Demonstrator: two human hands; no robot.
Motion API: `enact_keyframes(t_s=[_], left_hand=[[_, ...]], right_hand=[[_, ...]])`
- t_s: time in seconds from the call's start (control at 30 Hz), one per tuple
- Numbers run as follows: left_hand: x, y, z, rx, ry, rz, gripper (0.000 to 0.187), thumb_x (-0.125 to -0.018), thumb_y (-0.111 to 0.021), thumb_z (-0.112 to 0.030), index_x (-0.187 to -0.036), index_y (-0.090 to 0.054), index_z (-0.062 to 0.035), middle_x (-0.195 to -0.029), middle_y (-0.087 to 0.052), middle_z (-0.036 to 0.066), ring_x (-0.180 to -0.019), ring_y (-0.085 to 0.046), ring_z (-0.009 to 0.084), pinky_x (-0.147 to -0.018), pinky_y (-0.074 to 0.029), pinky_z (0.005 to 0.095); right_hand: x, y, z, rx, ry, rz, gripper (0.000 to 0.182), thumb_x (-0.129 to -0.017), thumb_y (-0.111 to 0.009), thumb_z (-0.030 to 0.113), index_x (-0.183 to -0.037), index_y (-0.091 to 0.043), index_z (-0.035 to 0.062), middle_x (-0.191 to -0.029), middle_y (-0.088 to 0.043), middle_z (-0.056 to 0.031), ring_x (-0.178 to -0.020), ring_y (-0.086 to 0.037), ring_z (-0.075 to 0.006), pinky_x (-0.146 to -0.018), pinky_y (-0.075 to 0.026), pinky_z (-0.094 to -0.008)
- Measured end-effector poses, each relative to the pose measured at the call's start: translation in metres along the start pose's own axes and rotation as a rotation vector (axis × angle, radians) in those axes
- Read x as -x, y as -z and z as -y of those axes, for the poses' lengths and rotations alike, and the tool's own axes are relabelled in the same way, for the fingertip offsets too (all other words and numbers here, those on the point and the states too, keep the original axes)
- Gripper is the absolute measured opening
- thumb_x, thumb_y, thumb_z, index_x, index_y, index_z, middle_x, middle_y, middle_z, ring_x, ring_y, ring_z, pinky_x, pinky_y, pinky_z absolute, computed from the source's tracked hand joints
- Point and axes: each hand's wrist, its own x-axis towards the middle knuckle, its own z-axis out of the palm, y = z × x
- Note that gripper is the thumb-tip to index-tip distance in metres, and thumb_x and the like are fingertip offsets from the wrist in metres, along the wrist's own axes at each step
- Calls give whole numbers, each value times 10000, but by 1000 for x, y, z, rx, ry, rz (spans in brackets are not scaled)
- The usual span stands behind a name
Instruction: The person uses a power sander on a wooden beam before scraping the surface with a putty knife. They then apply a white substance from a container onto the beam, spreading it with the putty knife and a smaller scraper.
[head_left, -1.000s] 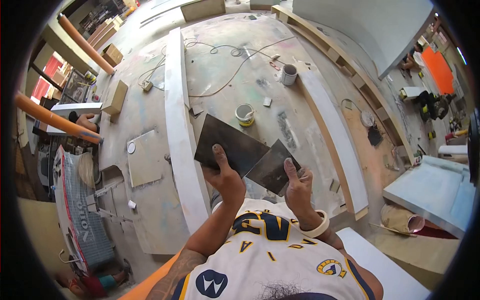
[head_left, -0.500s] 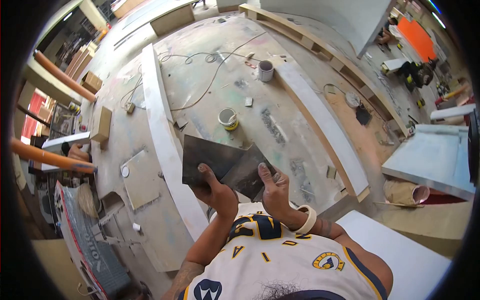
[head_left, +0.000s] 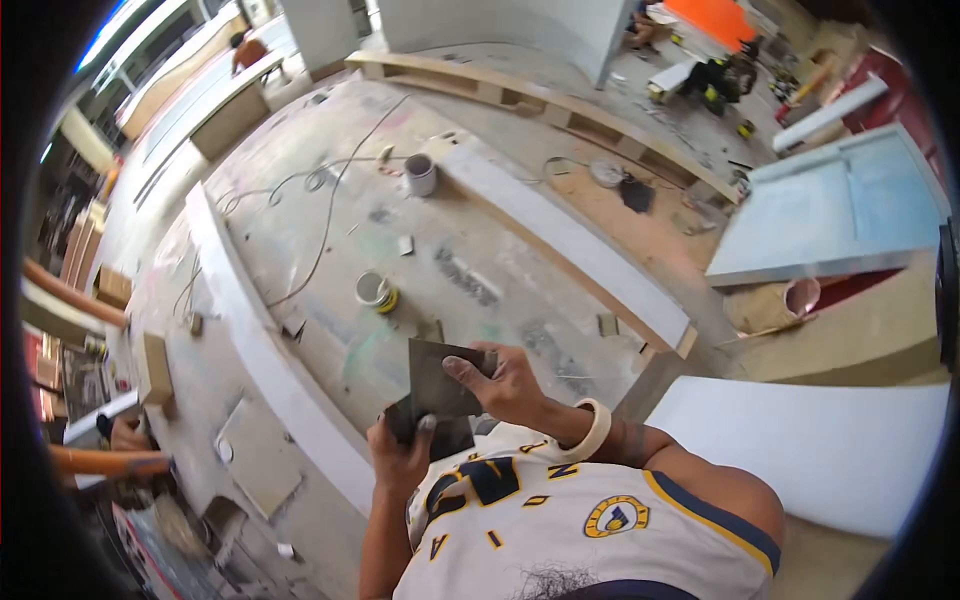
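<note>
The upper dark sheet (head_left: 430,388) overlaps the lower dark sheet (head_left: 454,438) by the jersey (head_left: 540,512) — the right hand (head_left: 512,388) angles inward, grip pinching the upper one's right side under its thumb; the left hand (head_left: 400,456), raised thumb-up, pinches the lower one's left side

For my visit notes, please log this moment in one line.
left hand: gripping dark sheet; right hand: gripping second sheet; yellow-labelled tub: beyond both
</note>
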Motion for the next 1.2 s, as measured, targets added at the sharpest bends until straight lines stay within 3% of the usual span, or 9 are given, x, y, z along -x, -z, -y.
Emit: enact_keyframes(t_s=[0.1, 0.2, 0.4, 0.5, 0.73, 0.93, 1.03, 1.13, 1.2], left_hand=[[-8, 8, 10, 27, 83, -114, 134, -914, -657, -73, -1000, -643, 29, -836, -700, 101, -768, -628, 108, -683, -497, 289], [-14, 33, 45, -229, 38, -264, 179, -961, -608, -108, -1075, -634, 28, -839, -682, 109, -714, -581, 117, -662, -476, 293], [57, 92, 242, -1064, 606, 201, 435, -804, -560, -62, -1229, -631, -119, -1062, -649, 234, -1026, -624, 399, -843, -507, 483], [122, 71, 310, -739, 763, 335, 389, -888, -597, -284, -1126, -670, 14, -1056, -666, 295, -1016, -652, 408, -834, -518, 469], [122, 43, 273, 650, 1173, 197, 496, -923, -605, -200, -1385, -491, -59, -1245, -627, 165, -1067, -643, 227, -932, -526, 353], [83, 109, 187, -215, 950, 651, 404, -935, -496, -133, -1327, -564, -60, -1253, -624, 162, -1130, -615, 230, -990, -476, 309], [44, 140, 109, 695, 749, 29, 371, -830, -612, -186, -1162, -650, -24, -1048, -693, 74, -958, -664, 179, -882, -520, 300], [43, 154, 188, 1163, 563, -111, 315, -871, -593, -222, -1102, -636, -11, -934, -708, 93, -758, -688, 209, -701, -570, 343], [66, 168, 311, 1677, 684, 121, 281, -890, -601, -231, -1056, -649, -9, -868, -717, 98, -686, -683, 214, -644, -570, 362]], right_hand=[[-24, 22, 7, -72, 157, -139, 214, -976, -617, 157, -1099, -670, -11, -725, -616, 16, -624, -477, -3, -501, -359, -213], [-60, 56, -40, 435, 430, -162, 286, -952, -567, 152, -1199, -640, 26, -969, -708, -145, -874, -667, -240, -722, -512, -370], [-27, 148, -323, 1189, -393, 592, 248, -761, -624, 215, -902, -720, 36, -954, -714, -182, -869, -671, -372, -742, -518, -459], [59, 165, -387, 61, -1205, 674, 369, -857, -660, 309, -1082, -700, 19, -1045, -686, -30, -911, -586, -192, -817, -462, -350], [69, 136, -342, 436, -1147, 861, 418, -934, -587, 309, -1211, -622, -2, -1165, -653, -32, -1036, -563, -160, -945, -424, -352], [-3, 101, -230, 218, -762, 1039, 461, -1000, -525, 309, -1322, -555, -20, -1268, -625, -33, -1143, -544, -133, -1054, -391, -354], [-55, 90, -124, -219, -650, 889, 501, -1038, -448, 343, -1359, -513, -37, -1291, -617, -121, -1153, -591, -198, -1033, -438, -377], [-86, 110, -182, -919, -731, 605, 482, -1031, -470, 320, -1341, -522, -46, -1236, -636, -149, -1072, -646, -243, -847, -561, -403], [-77, 107, -221, -418, -715, 349, 394, -958, -506, 161, -1323, -563, 23, -1204, -650, -119, -1062, -622, -211, -777, -580, -417]])
